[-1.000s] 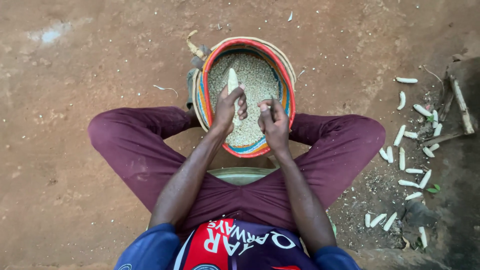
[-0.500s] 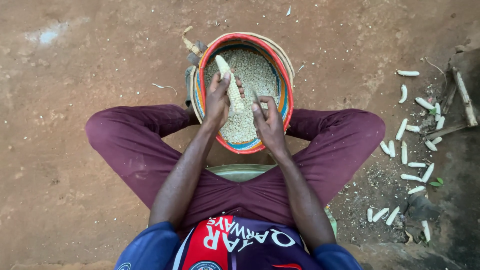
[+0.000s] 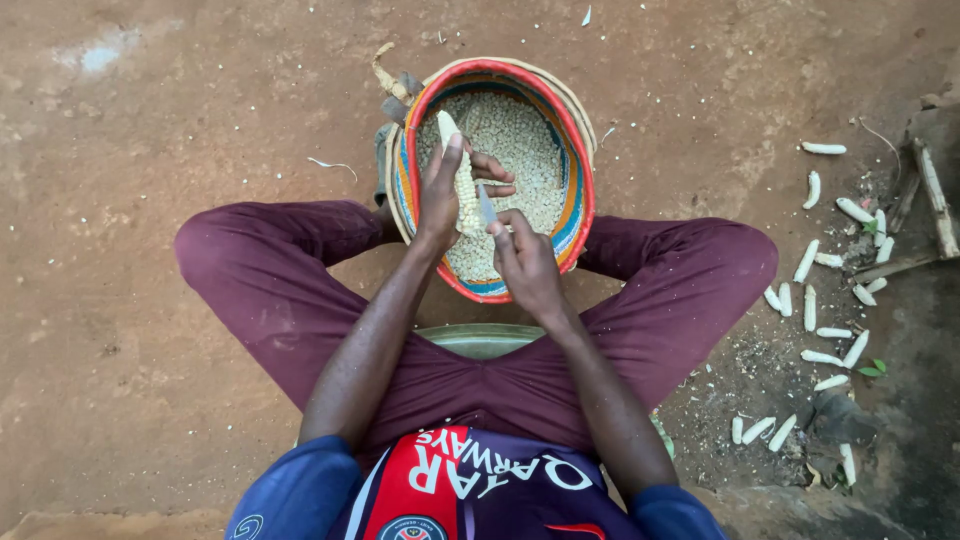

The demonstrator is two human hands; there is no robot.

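- The ground (image 3: 180, 120) is bare brown dirt.
- A round striped basket (image 3: 580, 190) full of corn grains sits on it.
- Many bare white cobs (image 3: 810, 260) lie scattered at the right.
- Sticks (image 3: 935, 200) lie beside them.

No packages, signs or screens appear. The only label-like marks sit on the person's shirt (image 3: 470, 490) at the bottom edge: white lettering across a red and dark blue front, and what seems a small round badge below it, partly cut off.
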